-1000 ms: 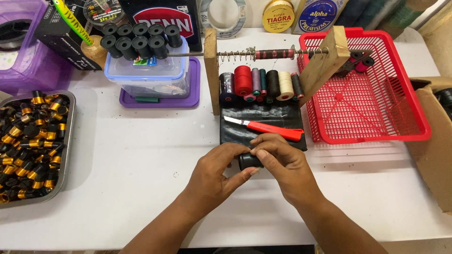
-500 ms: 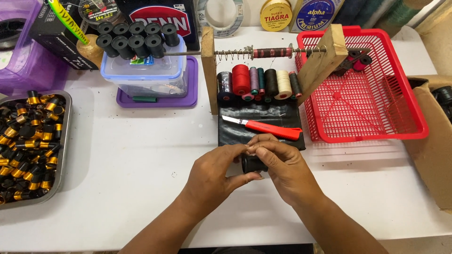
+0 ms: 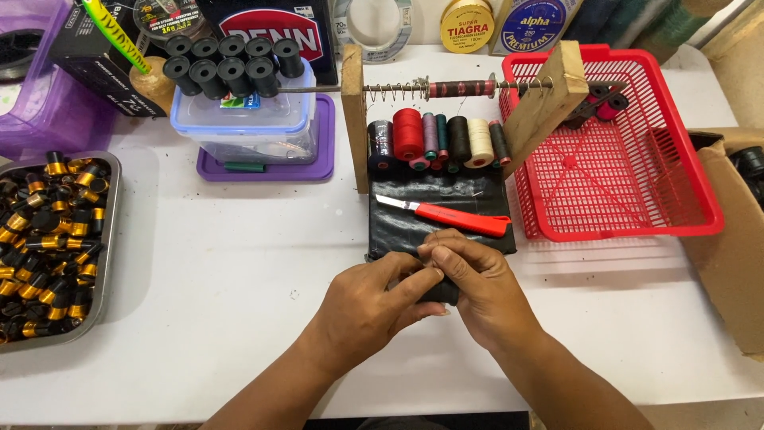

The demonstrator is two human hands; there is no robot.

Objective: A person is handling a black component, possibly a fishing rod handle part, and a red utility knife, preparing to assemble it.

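Both forearms come in from the near edge of the white worktop [image 3: 239, 263]. Left hand [image 3: 362, 306] and right hand [image 3: 477, 291] meet over a small black cylinder [image 3: 444, 293], which sits just above the worktop near its centre. Each grip is closed on that piece — fingers of both hands wrapped around it, so most of it is hidden. Right thumb and forefinger are pinched together at the top; what they pinch is too small to tell.

Just beyond the hands lies a black mat [image 3: 442, 219], its near edge touching the knuckles. On it rests a red-handled knife [image 3: 450, 215], blade pointing left, near the right hand's fingers.

Open room: bare worktop to the left of the hands as far as the metal tray [image 3: 107, 239], which is full of black-and-gold rings [image 3: 44, 247] and runs off the left edge. To the right, a strip of bare surface lies before the red basket [image 3: 629, 167] and a cardboard box [image 3: 728, 239] at the right edge.

Further back — a wooden frame [image 3: 549, 99] carries a rod with a spring, and thread spools [image 3: 438, 139] stand in a row below it. Left of that, a clear lidded box [image 3: 239, 119] on a purple lid is topped with black spools [image 3: 231, 64]. A purple bin [image 3: 40, 103] fills the far left corner. Round line spools [image 3: 465, 24] lean along the back.
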